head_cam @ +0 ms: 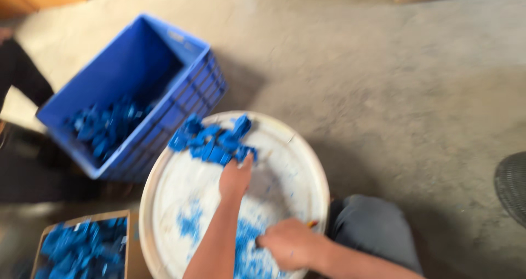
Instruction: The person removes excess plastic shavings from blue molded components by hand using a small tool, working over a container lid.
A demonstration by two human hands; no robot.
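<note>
The left hand [235, 178] reaches up the middle of the frame, its grip loosely curled with the fingertips touching the near edge of a heap of blue plastic pieces [212, 140]; blur hides whether it holds any of them. The right hand [286, 243], at the lower centre, is closed in a fist around something small with an orange tip showing beside it; what it is cannot be told. Under that hand lies a scatter of blue scraps [245, 251] and paler crumbs.

Both hands work inside a round white tub [307, 164], which fills the lower middle of the frame. The heap of pieces sits at the tub's far rim, just above the left hand and well apart from the right.

To the upper left stands a blue crate [181, 65], tilted, with more blue pieces gathered in its bottom. At the lower left corner, a cardboard box [130, 246] is filled with the same blue pieces. All rest on a grey concrete floor [383, 81]. A grey-trousered knee [372, 227] shows at lower right.
</note>
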